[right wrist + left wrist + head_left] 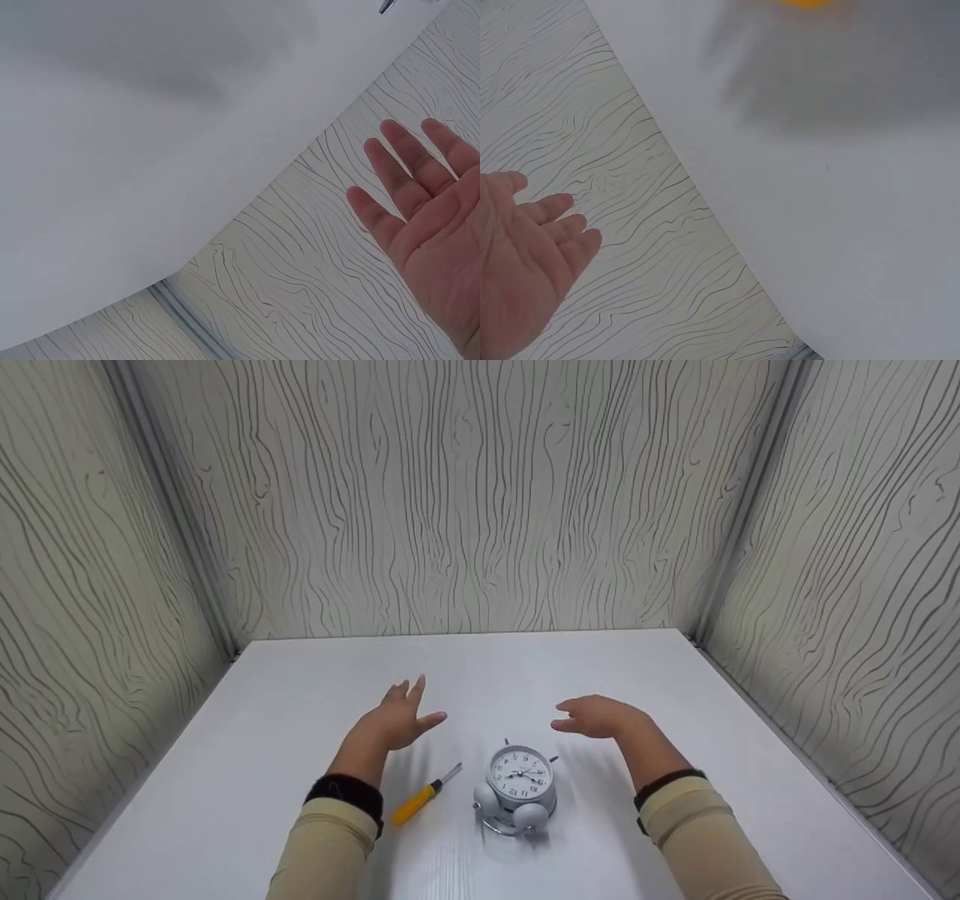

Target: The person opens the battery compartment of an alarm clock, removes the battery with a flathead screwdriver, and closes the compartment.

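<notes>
A white twin-bell alarm clock [520, 780] lies on the table with its dial up, its bells toward the person and its two legs pointing away. Left of it is a screwdriver [417, 802] with a yellow handle and a metal tip angled up and right. My left hand [394, 721] hovers beyond the screwdriver, fingers spread and holding nothing. On the other side, my right hand [598, 715] is held in the air past the clock's upper right, likewise without anything in it. Both wrist views show extended fingers. Only a yellow bit of the screwdriver handle [806, 3] enters the left wrist view.
The white tabletop [465, 675] runs back to a wall [465, 502] with a wood-grain pattern. Similar panels stand at the left [82, 585] and right [847, 585], close to the table's side edges.
</notes>
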Demonstrator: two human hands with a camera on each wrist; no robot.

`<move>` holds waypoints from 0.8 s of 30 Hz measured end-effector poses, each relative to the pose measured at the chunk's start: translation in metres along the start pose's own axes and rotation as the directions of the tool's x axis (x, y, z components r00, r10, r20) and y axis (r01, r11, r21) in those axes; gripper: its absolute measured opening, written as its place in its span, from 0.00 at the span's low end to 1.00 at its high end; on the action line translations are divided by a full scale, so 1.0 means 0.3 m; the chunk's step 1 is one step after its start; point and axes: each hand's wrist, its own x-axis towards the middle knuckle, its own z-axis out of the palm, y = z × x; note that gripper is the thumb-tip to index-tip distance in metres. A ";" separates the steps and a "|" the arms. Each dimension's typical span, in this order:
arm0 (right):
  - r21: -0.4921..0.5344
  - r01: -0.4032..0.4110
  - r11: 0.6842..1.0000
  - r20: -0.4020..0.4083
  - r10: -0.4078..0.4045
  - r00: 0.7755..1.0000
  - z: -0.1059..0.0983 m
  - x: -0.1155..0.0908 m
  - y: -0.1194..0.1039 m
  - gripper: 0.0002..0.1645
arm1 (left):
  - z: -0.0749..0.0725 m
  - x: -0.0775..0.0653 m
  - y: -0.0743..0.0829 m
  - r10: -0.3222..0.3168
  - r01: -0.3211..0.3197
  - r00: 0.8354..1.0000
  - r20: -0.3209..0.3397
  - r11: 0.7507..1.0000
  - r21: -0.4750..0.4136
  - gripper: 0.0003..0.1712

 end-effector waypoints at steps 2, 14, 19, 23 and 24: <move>-0.005 -0.008 1.000 0.015 0.008 1.000 0.010 0.001 -0.001 0.36 | 0.013 -0.004 0.009 0.002 -0.002 1.000 0.008 1.000 -0.003 0.51; 0.003 0.015 1.000 0.027 -0.015 1.000 0.066 0.014 0.004 0.32 | 0.090 -0.023 0.056 0.045 -0.043 0.998 0.052 0.998 -0.049 0.55; 0.032 0.018 0.999 0.042 -0.020 0.999 0.095 0.016 0.001 0.31 | 0.136 -0.032 0.077 0.061 -0.056 0.994 0.088 0.997 -0.061 0.55; 0.043 0.034 0.998 0.050 -0.036 0.998 0.115 0.015 -0.004 0.30 | 0.175 -0.039 0.091 0.078 -0.071 0.990 0.119 0.995 -0.063 0.55; 0.051 0.032 0.998 0.049 -0.034 0.998 0.119 0.015 -0.006 0.30 | 0.183 -0.040 0.094 0.085 -0.078 0.988 0.125 0.995 -0.066 0.54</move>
